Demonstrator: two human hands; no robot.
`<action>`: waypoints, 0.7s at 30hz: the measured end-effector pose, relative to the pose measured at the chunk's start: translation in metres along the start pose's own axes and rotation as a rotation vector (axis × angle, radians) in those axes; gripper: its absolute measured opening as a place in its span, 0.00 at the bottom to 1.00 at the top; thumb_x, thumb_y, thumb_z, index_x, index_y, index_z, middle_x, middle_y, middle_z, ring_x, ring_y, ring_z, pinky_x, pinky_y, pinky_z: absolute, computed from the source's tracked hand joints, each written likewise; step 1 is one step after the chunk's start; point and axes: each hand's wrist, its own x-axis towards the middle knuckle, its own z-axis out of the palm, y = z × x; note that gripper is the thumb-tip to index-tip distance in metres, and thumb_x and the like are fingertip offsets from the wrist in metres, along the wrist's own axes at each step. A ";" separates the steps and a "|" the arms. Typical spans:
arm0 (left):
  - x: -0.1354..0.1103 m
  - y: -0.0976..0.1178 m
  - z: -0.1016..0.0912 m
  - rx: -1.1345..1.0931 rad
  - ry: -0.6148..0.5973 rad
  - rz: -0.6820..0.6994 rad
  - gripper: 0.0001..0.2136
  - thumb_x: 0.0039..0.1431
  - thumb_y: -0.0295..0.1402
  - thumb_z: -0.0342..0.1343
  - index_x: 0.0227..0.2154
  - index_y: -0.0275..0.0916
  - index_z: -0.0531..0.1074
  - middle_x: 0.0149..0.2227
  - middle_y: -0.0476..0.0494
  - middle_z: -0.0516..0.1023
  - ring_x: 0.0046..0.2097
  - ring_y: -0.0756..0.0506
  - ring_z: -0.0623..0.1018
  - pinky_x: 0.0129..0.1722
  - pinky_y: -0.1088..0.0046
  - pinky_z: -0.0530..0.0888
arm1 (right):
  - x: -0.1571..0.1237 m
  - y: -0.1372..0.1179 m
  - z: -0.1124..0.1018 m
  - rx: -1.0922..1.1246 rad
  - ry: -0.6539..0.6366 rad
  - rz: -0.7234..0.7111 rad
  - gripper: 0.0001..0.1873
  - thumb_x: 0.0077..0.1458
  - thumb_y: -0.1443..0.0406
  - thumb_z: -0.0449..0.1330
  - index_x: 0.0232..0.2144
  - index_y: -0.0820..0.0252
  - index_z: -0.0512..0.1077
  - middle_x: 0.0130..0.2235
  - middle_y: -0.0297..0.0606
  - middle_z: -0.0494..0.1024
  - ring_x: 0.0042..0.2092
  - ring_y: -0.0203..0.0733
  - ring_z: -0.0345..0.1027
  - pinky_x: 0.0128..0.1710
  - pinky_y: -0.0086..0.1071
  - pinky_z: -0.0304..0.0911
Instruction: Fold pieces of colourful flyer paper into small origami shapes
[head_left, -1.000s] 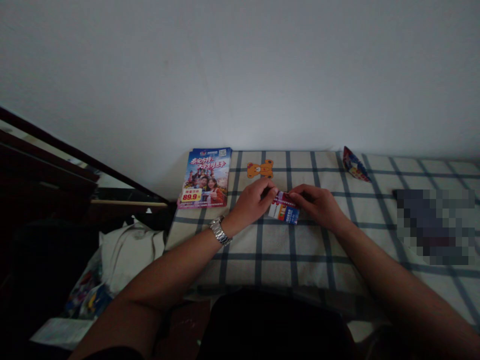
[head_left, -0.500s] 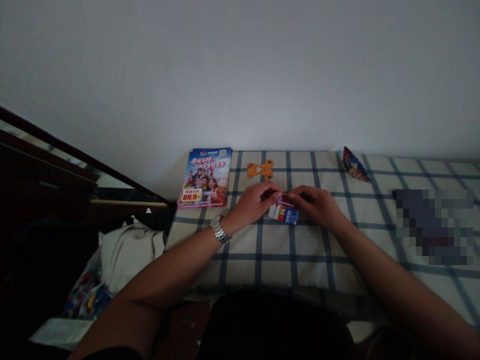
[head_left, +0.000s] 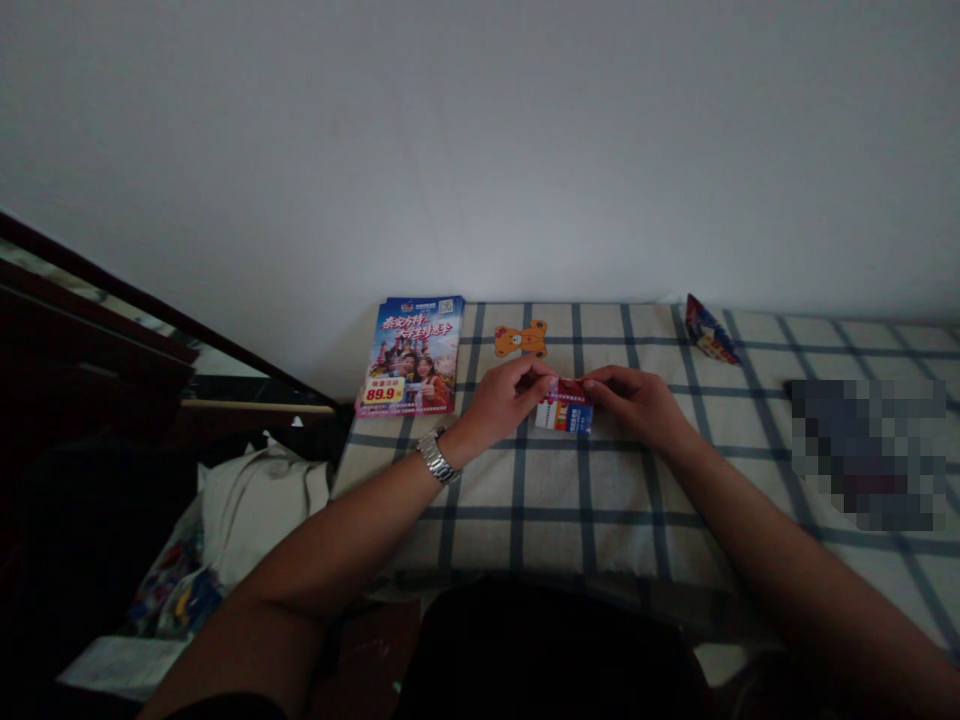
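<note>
Between my two hands is a small folded paper (head_left: 564, 412), printed in red, white and blue. My left hand (head_left: 511, 396), with a metal-band watch (head_left: 438, 456) at the wrist, pinches its upper left corner. The upper right corner is pinched by my right hand (head_left: 634, 402). The paper hangs just over the checked cloth, its lower edge towards me. A stack of printed flyers (head_left: 412, 360) lies to the left of my hands. Just beyond them is a flat orange bear figure (head_left: 520, 340).
A folded paper piece (head_left: 710, 330) stands near the wall (head_left: 570, 150), to the right. The checked cloth (head_left: 551, 545) covers the surface under my hands. A blurred-out dark object (head_left: 862, 450) lies at far right. Down on the left are a pale bag (head_left: 255, 510) and a dark wooden rail (head_left: 150, 300).
Both hands have shifted slightly, with the fingertips a little further apart along the paper's top edge. The paper now lies more level and its lower edge sits slightly higher.
</note>
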 end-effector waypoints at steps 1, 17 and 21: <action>0.000 0.000 0.000 -0.011 -0.001 -0.004 0.14 0.74 0.45 0.58 0.43 0.40 0.80 0.41 0.46 0.85 0.41 0.46 0.82 0.42 0.70 0.77 | 0.000 0.000 0.000 -0.003 0.004 0.001 0.24 0.60 0.43 0.67 0.38 0.56 0.84 0.35 0.41 0.87 0.34 0.47 0.80 0.36 0.38 0.77; 0.001 0.002 0.000 -0.051 0.057 -0.035 0.14 0.72 0.45 0.59 0.40 0.39 0.79 0.38 0.46 0.84 0.39 0.47 0.81 0.41 0.71 0.77 | -0.001 0.000 0.001 0.007 0.064 0.001 0.23 0.60 0.43 0.68 0.37 0.56 0.84 0.34 0.41 0.87 0.34 0.47 0.80 0.36 0.39 0.77; 0.000 0.006 -0.001 -0.013 0.059 -0.024 0.15 0.73 0.46 0.58 0.38 0.39 0.77 0.36 0.47 0.82 0.37 0.47 0.79 0.39 0.71 0.75 | -0.001 0.000 0.001 0.002 0.060 -0.009 0.23 0.60 0.43 0.67 0.37 0.56 0.84 0.34 0.40 0.86 0.34 0.46 0.80 0.35 0.38 0.77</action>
